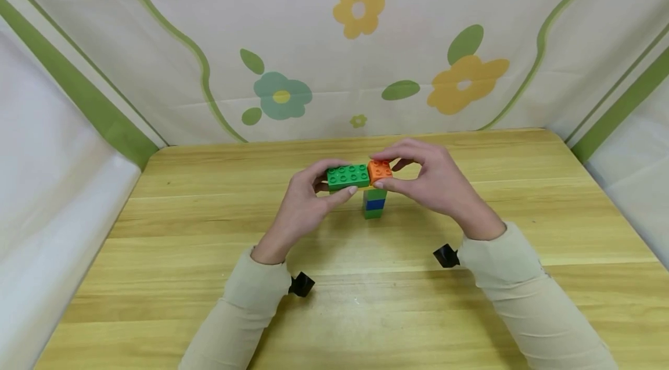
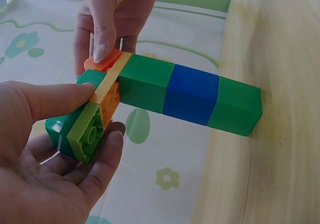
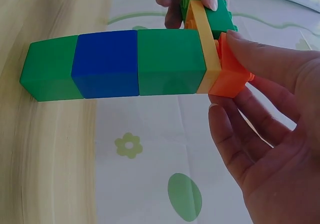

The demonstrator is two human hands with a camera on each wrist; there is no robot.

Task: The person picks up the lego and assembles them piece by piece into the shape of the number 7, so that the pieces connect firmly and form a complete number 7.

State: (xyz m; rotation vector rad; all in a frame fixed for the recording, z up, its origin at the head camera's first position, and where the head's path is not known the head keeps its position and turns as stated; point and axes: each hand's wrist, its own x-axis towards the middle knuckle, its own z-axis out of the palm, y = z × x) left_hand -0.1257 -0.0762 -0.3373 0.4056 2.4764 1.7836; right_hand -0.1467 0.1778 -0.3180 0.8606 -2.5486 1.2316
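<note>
A tower stands on the table: a green brick (image 3: pixel 52 68) at the bottom, a blue brick (image 3: pixel 106 63), then another green brick (image 3: pixel 171 61). Across its top lies a thin yellow-orange plate (image 3: pixel 206 48) that juts out to the left. My left hand (image 1: pixel 308 201) pinches a long green brick (image 1: pixel 348 176) on that overhang, thumb in front and fingers behind. Under its outer end shows a thin light-green plate (image 2: pixel 80 139). My right hand (image 1: pixel 431 178) grips a small orange brick (image 1: pixel 380 171) between thumb and fingers; it tilts slightly over the plate's right end, beside the long green brick.
The wooden table (image 1: pixel 366 312) spreads around the tower. Behind it hangs a white cloth (image 1: pixel 313 39) with printed flowers, and more cloth closes off both sides. A small black device (image 1: pixel 301 284) sticks out from the left cuff, another black device (image 1: pixel 446 255) from the right.
</note>
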